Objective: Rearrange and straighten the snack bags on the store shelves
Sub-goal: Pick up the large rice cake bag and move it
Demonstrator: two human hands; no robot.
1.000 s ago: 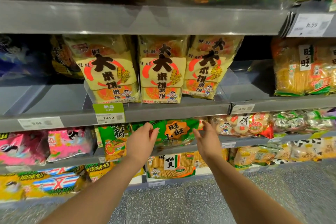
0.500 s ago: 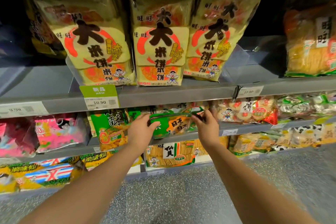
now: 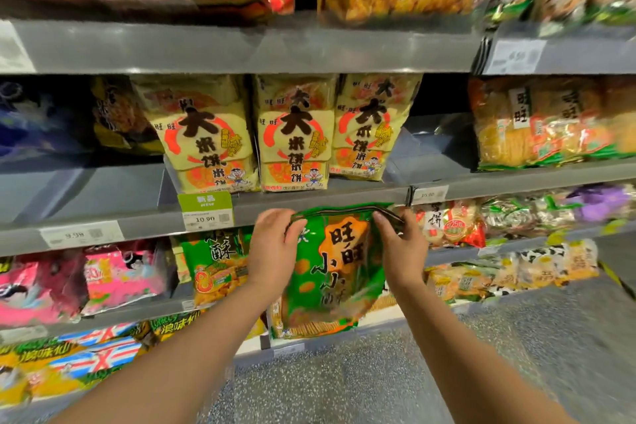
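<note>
Centrally, green snack bag [image 3: 339,268] held upright in front of the shelves, clear of them, its sealed top edge level with the grey shelf lip [image 3: 309,206] under the yellow rice-cracker bags. Gripped at both upper corners: left hand [image 3: 275,248] closed on the top left corner, fingers [image 3: 292,229] curled over the seam; right hand [image 3: 401,244] closed on the top right corner, fingers pinching the seam from above. Orange panel with dark characters seen on the bag's front; lower edge blurred, overlapping a bag of stick-shaped biscuits [image 3: 309,325] on the lowest shelf.

Directly above, three yellow rice-cracker bags [image 3: 292,138] stood side by side on the middle shelf, the right one tilted toward its neighbour. Green price tag [image 3: 205,210] marked 10.90 clipped to the shelf lip just left of the left hand; white price tag [image 3: 81,234] farther left. Second green bag [image 3: 216,265] stood on the shelf behind and left of the left wrist. Pink bags [image 3: 103,275] at far left, red-and-white cracker bag [image 3: 447,224] just right of the right hand. Orange-and-green bags [image 3: 543,124] at right of the middle shelf. Speckled grey floor [image 3: 344,382] visible between the forearms.
</note>
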